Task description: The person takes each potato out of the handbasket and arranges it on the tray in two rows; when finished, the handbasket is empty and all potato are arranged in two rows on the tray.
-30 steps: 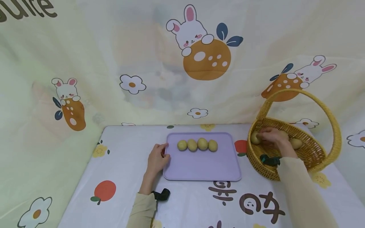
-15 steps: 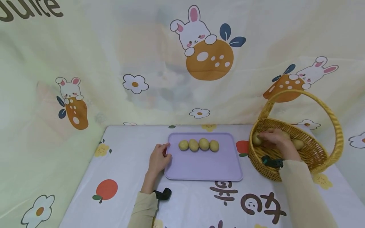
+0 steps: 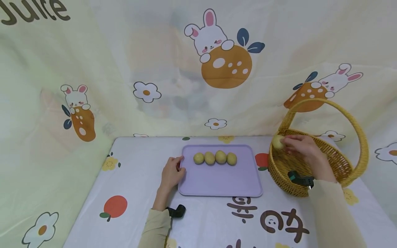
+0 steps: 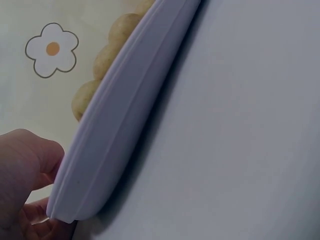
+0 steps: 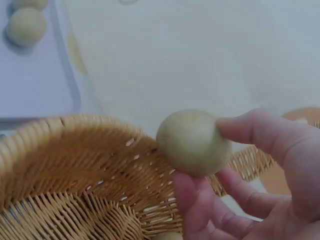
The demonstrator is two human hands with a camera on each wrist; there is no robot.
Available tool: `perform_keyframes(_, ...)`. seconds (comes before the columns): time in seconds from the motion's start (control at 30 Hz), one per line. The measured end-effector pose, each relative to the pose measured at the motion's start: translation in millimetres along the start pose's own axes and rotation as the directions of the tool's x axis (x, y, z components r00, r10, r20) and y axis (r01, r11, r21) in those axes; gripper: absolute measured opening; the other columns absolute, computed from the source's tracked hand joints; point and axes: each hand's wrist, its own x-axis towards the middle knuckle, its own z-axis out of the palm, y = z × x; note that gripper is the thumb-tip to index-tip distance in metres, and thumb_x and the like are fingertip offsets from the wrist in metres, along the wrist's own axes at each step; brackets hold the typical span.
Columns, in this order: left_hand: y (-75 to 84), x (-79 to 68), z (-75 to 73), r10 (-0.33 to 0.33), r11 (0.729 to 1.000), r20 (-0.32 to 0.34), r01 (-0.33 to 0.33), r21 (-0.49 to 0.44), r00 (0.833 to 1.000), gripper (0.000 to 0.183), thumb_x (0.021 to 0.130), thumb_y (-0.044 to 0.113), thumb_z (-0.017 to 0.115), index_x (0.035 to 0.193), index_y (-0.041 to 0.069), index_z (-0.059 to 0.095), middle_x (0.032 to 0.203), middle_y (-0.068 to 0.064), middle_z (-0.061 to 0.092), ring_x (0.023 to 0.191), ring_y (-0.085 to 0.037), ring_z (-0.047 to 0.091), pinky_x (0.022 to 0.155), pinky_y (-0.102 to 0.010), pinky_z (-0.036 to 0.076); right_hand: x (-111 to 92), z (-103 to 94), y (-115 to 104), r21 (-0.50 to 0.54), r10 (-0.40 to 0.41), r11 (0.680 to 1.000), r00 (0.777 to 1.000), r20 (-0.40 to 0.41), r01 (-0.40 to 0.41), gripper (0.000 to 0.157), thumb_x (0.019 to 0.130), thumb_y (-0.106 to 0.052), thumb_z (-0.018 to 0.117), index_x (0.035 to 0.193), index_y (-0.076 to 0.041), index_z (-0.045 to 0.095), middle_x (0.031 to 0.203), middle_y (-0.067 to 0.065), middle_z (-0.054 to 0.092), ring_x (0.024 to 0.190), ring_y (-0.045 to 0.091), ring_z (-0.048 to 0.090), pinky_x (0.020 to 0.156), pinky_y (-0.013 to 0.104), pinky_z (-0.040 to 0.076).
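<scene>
My right hand (image 3: 302, 146) pinches a potato (image 5: 192, 142) between thumb and fingertips, raised beside the left rim of the wicker basket (image 3: 286, 184). Below it in the right wrist view, the top of another potato (image 5: 167, 236) shows inside the basket. At the left edge of the lilac tray (image 3: 220, 181), my left hand (image 3: 171, 172) holds the rim with thumb and fingers. The left wrist view shows the thumb (image 4: 47, 152) against that rim and the other fingers partly hidden behind it. A row of several potatoes (image 3: 220, 157) lies along the tray's back half.
The basket's tall arched handle (image 3: 356, 127) rises over the right forearm. A printed cloth (image 3: 139, 155) covers the table, and a patterned sheet (image 3: 173, 113) hangs directly behind it. The tray stands left of the basket, with a narrow strip of cloth between them.
My right hand has lifted a potato from inside the basket up to its left rim. My left hand stays at the tray, and the row of potatoes has not moved.
</scene>
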Motion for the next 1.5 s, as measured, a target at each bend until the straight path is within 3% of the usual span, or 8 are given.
perform_keyframes(0.17,-1.8,-1.4,-1.0,-0.002,1.000,0.002,0.002,0.012,1.000,0.049,0.077,0.009,0.063,0.125,0.001,0.066,0.092,-0.011,0.055,0.069,-0.016,0.049,0.061,-0.031,0.039,-5.1,12.4,-6.4,0.048,-0.031,0.998,0.999,-0.032,0.032,0.010,0.090,-0.031,0.072,0.094,-0.024,0.065,0.080,-0.015,0.067,0.073,0.003,0.063,0.068,0.022,0.053)
perform_keyframes(0.4,-0.9,-0.2,-2.1,-0.007,1.000,0.009,0.007,0.006,1.000,0.050,0.076,0.008,0.063,0.125,0.001,0.066,0.094,-0.012,0.055,0.071,-0.019,0.050,0.062,-0.033,0.039,-20.2,33.4,-19.4,0.024,-0.059,0.998,0.998,-0.035,0.060,0.036,0.089,-0.035,0.072,0.112,-0.012,0.057,0.083,-0.018,0.065,0.076,0.003,0.065,0.068,0.021,0.052)
perform_keyframes(0.6,-0.1,2.0,-1.4,-0.015,1.000,0.023,0.015,0.009,1.000,0.051,0.077,0.009,0.062,0.127,0.001,0.065,0.095,-0.011,0.055,0.073,-0.018,0.049,0.063,-0.032,0.039,-27.5,50.6,-23.7,0.032,-0.067,0.997,0.997,-0.031,0.068,0.040,0.089,-0.034,0.072,0.116,-0.009,0.055,0.083,-0.017,0.064,0.078,0.005,0.065,0.071,0.021,0.052)
perform_keyframes(0.87,1.7,0.8,-3.5,0.002,1.000,0.017,-0.002,-0.007,1.000,0.050,0.076,0.008,0.062,0.126,-0.001,0.065,0.092,-0.011,0.055,0.072,-0.018,0.049,0.062,-0.032,0.039,-27.1,80.4,-21.1,-0.063,-0.056,0.997,0.997,-0.056,0.052,0.061,0.090,-0.040,0.070,0.131,0.001,0.051,0.085,-0.013,0.063,0.078,0.006,0.063,0.074,0.027,0.051)
perform_keyframes(1.13,-0.4,0.8,-3.1,0.001,1.000,0.006,-0.001,-0.008,1.000,0.050,0.076,0.009,0.061,0.125,0.000,0.066,0.094,-0.011,0.056,0.074,-0.018,0.050,0.064,-0.032,0.040,-17.0,125.9,-14.9,-0.074,-0.065,0.995,0.997,-0.051,0.061,0.057,0.088,-0.030,0.071,0.130,0.003,0.054,0.081,-0.010,0.068,0.070,0.006,0.065,0.059,0.025,0.046)
perform_keyframes(1.5,-2.5,2.2,-2.7,-0.005,1.000,0.010,0.005,0.007,1.000,0.050,0.076,0.009,0.063,0.126,0.000,0.066,0.092,-0.009,0.055,0.074,-0.017,0.050,0.064,-0.031,0.040,-12.1,177.7,-11.2,-0.034,-0.087,0.996,0.996,-0.004,0.087,0.049,0.086,-0.023,0.073,0.123,0.006,0.059,0.086,-0.001,0.070,0.072,0.006,0.063,0.062,0.024,0.049)
